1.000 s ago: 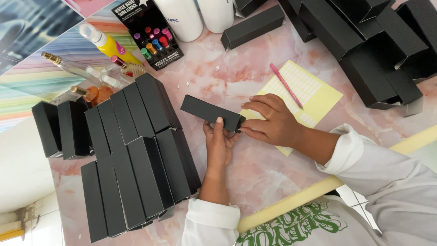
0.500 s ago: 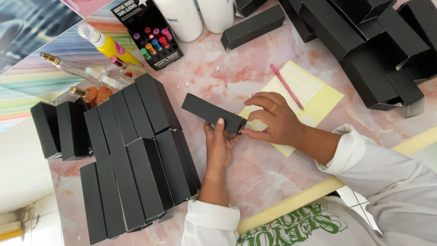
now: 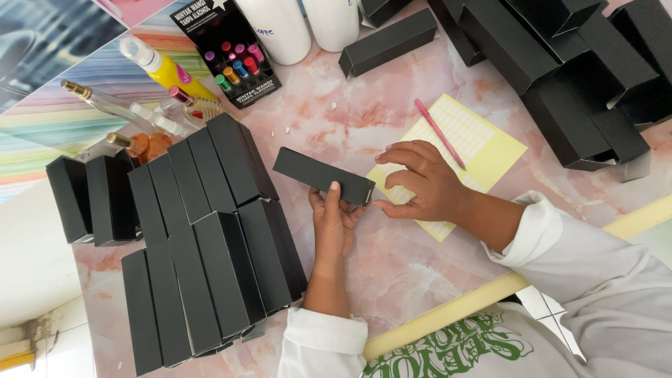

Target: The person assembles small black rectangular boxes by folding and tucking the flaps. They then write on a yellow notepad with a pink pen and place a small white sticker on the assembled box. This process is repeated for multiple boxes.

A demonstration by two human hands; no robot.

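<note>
From the head view I see my left hand [image 3: 334,220] gripping a black box [image 3: 322,176], held just above the surface and tilted. My right hand [image 3: 420,183] rests loosely curled on the yellow sheet [image 3: 483,143], fingertips by the box's end, holding nothing. I judge this as handling one box between the stacks; the next move calls for a steady grip. The pink marbled surface [image 3: 392,266] carries laid-out boxes [image 3: 203,238] left, a pink pen [image 3: 437,129], bottles [image 3: 157,66] and more boxes [image 3: 560,77] beyond.
</note>
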